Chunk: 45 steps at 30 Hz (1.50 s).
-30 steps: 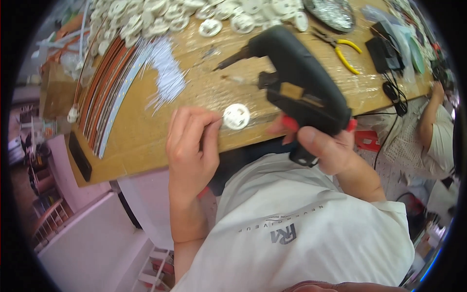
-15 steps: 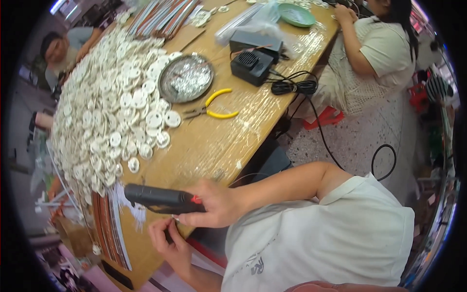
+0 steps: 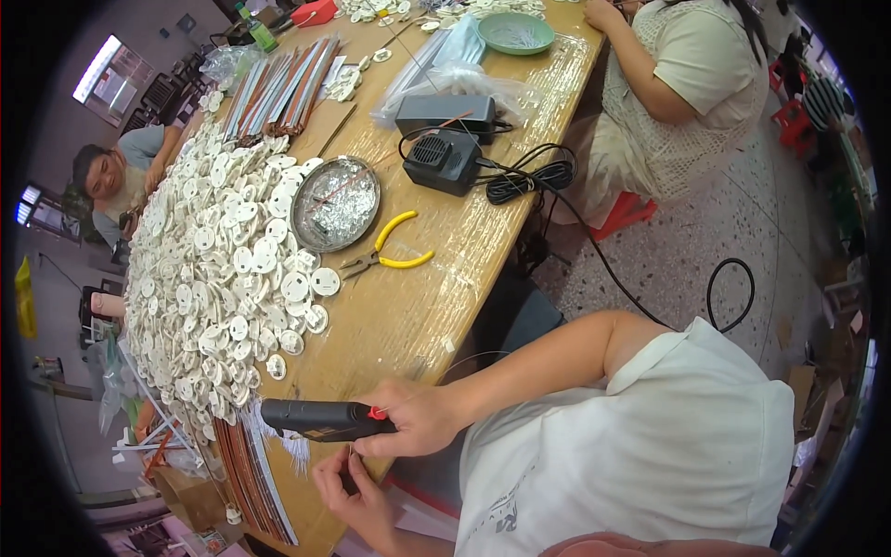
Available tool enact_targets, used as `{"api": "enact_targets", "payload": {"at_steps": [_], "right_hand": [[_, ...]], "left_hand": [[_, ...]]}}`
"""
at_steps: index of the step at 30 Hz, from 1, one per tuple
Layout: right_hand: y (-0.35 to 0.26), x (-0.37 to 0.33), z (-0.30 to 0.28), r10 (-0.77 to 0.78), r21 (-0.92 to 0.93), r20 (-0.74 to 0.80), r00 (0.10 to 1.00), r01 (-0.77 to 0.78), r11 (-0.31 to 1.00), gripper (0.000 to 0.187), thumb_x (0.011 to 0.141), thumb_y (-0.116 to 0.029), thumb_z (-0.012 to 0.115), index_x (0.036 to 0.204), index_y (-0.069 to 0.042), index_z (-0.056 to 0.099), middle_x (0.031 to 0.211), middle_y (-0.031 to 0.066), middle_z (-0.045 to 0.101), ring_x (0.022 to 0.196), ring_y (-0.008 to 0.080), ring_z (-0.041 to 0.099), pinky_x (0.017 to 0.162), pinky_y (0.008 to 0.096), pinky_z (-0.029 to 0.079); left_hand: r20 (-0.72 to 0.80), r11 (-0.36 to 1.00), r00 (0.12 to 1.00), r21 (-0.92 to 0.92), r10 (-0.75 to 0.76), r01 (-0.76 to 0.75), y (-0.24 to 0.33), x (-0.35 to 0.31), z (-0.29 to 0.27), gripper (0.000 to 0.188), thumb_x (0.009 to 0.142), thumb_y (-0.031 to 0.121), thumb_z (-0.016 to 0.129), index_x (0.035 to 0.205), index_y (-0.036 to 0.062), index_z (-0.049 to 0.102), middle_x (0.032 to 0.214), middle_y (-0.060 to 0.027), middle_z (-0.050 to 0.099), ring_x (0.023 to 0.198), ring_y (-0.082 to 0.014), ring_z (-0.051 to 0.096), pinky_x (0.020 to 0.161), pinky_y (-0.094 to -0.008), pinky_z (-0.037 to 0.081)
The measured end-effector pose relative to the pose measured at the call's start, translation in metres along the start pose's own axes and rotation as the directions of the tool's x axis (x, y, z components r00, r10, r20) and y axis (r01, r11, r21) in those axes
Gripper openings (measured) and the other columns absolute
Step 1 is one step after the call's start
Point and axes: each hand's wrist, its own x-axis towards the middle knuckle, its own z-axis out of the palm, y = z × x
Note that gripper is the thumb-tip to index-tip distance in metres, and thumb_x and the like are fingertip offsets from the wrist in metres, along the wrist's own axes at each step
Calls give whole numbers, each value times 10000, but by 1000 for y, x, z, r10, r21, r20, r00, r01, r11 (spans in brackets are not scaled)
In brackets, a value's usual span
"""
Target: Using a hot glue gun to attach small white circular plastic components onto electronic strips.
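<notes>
As right hand (image 3: 413, 418) grips tool (image 3: 320, 420), lettered shirt (image 3: 640, 436)

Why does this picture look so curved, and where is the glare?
Head view: the fisheye lens bends things toward a black rounded border; head view: glare streaks the tabletop, bright glints fill the round dish, the window looks washed out, while the black soldering gun looks mostly dull.
</notes>
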Motion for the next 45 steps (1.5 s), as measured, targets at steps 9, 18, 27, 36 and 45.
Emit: {"api": "enact_targets", "payload": {"at_steps": [9, 18, 27, 36, 45], "right_hand": [[5, 0, 2, -10, -83, 46, 999, 14, 996, 269, 883, -211, 652, 1044, -1, 608, 610, 121, 561, 525, 269, 542, 522, 370, 433], [1, 1, 2, -18, -61, 17, 1000, 19, 998, 276, 841, -229, 645, 946, 21, 592, 597, 164, 557, 528, 324, 558, 542, 410, 445], [12, -1, -1, -67, -85, 30, 997, 70, 994, 386, 894, -208, 644, 1229, -18, 617, 679, 132, 605, 563, 261, 570, 550, 361, 460], [-5, -1, 1, 94, -39, 4, 996, -94, 995, 295, 863, -250, 678, 1017, -2, 641, 705, 192, 619, 650, 334, 644, 628, 384, 515], [-9, -7, -11, 327, 133, 147, 934, -346, 929, 341, 955, -52, 582, 1280, 53, 602, 1158, 150, 691, 1042, 144, 659, 869, 283, 545]], "left_hand": [[7, 998, 999, 42, -45, 44, -5, -6, -5, 107, 966, 43, 625, 928, -53, 597, 895, -90, 531, 777, -190, 529, 682, -294, 427], [-56, 969, 995, -237, -83, 68, -8, -11, 1, 87, 979, 34, 632, 949, -25, 574, 934, -42, 520, 835, -124, 516, 767, -237, 433], [-237, 961, 970, -254, 52, -113, -7, -4, 30, 57, 937, -42, 635, 984, -59, 608, 1019, -123, 599, 890, -199, 587, 752, -301, 492], [-248, 987, 957, -12, 151, -159, -6, -5, 24, 155, 909, -105, 627, 1046, -67, 689, 954, -165, 634, 835, -257, 615, 743, -323, 512], [-277, 980, 951, -100, 140, -174, -8, -7, 28, 170, 838, -138, 687, 975, -39, 704, 934, -132, 641, 776, -224, 625, 666, -276, 498]]}}
